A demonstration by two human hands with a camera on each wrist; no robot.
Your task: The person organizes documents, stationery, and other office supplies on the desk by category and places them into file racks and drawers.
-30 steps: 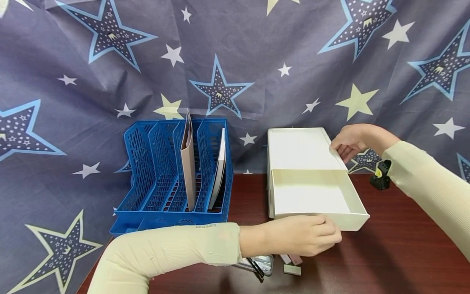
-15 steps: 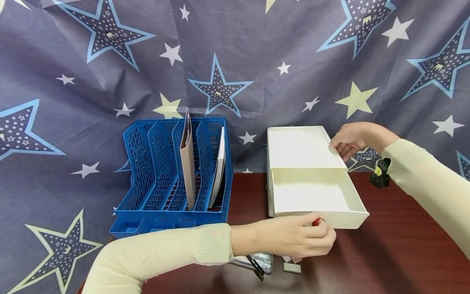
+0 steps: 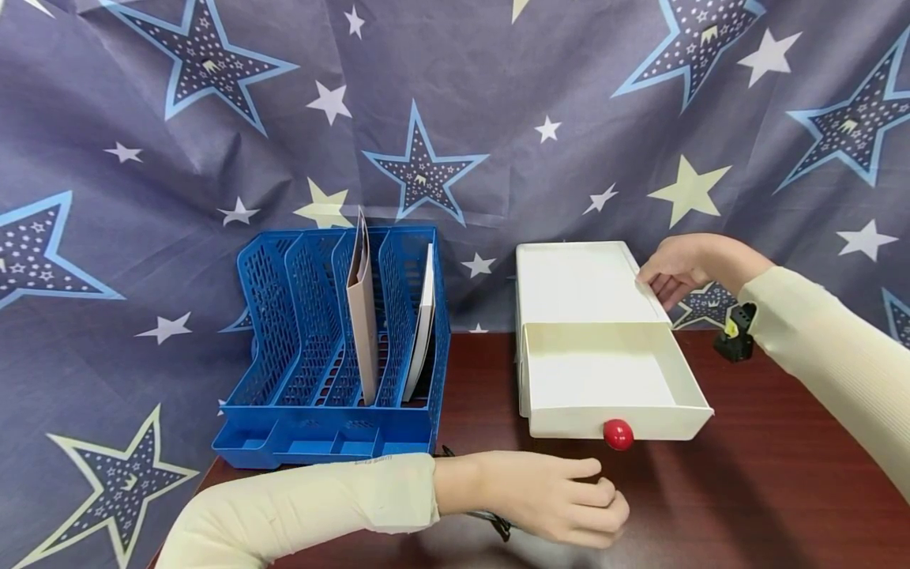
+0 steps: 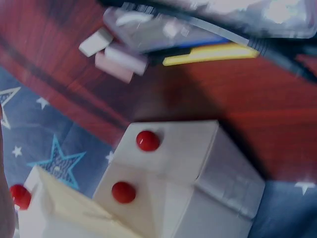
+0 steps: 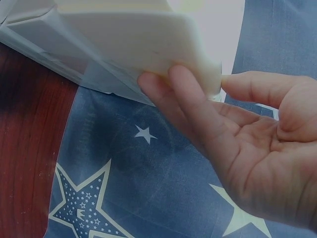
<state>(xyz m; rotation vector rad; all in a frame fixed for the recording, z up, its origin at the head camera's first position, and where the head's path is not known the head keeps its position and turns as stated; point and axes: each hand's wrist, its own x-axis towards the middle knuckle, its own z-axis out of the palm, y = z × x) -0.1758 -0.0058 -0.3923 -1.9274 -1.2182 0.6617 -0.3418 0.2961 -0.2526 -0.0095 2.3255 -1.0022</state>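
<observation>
A white drawer box point(image 3: 583, 280) stands on the table with its top drawer point(image 3: 600, 379) pulled out, nothing inside. The drawer's round red knob point(image 3: 618, 434) is bare; in the left wrist view two more red knobs point(image 4: 147, 141) show on the drawers below. Just in front of and below the knob is my left hand point(image 3: 536, 496), apart from it, fingers loosely bent, holding nothing. My right hand point(image 3: 678, 270) holds the box's right side near the back. In the right wrist view its fingertips point(image 5: 181, 79) touch the side wall and its thumb meets the edge.
Left of the box stands a blue file rack point(image 3: 284, 348) with a beige folder point(image 3: 364, 336) and a white book point(image 3: 419, 340). In the left wrist view, pale erasers point(image 4: 121, 58), a yellow stick-shaped item point(image 4: 210, 54), a dark pen point(image 4: 282, 64) and a clear case point(image 4: 148, 32) lie on the table.
My left hand has let go of the red knob and moved down toward me, baring the knob. The drawer stays pulled out, and my right hand has kept its place.
</observation>
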